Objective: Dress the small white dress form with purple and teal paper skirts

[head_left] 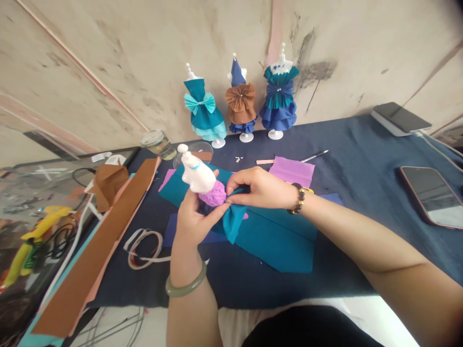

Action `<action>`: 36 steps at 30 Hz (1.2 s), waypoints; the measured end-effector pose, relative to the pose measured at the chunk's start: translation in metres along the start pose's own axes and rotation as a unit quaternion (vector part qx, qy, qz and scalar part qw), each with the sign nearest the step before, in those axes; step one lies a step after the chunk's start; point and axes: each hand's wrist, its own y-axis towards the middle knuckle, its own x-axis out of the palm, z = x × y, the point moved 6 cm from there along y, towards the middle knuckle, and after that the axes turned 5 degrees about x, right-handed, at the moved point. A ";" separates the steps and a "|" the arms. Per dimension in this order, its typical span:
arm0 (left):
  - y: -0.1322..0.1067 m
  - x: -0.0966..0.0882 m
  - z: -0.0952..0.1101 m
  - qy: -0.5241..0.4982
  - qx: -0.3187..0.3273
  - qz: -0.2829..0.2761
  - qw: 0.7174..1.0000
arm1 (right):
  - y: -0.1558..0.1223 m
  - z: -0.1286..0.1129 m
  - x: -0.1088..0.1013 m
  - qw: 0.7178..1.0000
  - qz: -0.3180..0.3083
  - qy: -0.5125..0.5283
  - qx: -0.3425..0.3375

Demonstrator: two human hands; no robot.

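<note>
My left hand (193, 219) is wrapped round a small white mannequin (197, 174), held tilted above the table. A pleated purple piece (214, 193) covers the mannequin's lower body. My right hand (261, 188) pinches a folded teal fabric piece (232, 218) against the purple part. A jade bangle sits on my left wrist and a bead bracelet on my right. Beneath both hands lie larger teal sheets (282, 236) on the dark blue tablecloth (361, 193).
Three dressed mannequins stand by the wall: teal (204, 112), brown (240, 105), blue (279, 96). A glass jar (159, 143), purple sheet (292, 171), pen (315, 155), brown fabric strip (97, 246), tape measure (144, 248), phone (432, 195) and power bank (400, 118) lie around. Glass tabletop at left.
</note>
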 end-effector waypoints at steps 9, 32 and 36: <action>0.003 0.000 0.004 -0.016 0.001 0.053 0.998 | -0.003 -0.012 -0.009 0.993 0.045 -0.075 -0.081; 0.012 -0.021 -0.024 -0.117 -0.087 0.198 0.969 | -0.023 -0.034 0.034 0.861 0.072 -0.382 -0.328; 0.013 -0.023 -0.030 -0.126 -0.091 0.202 0.967 | -0.024 -0.027 0.029 0.869 0.104 -0.345 -0.340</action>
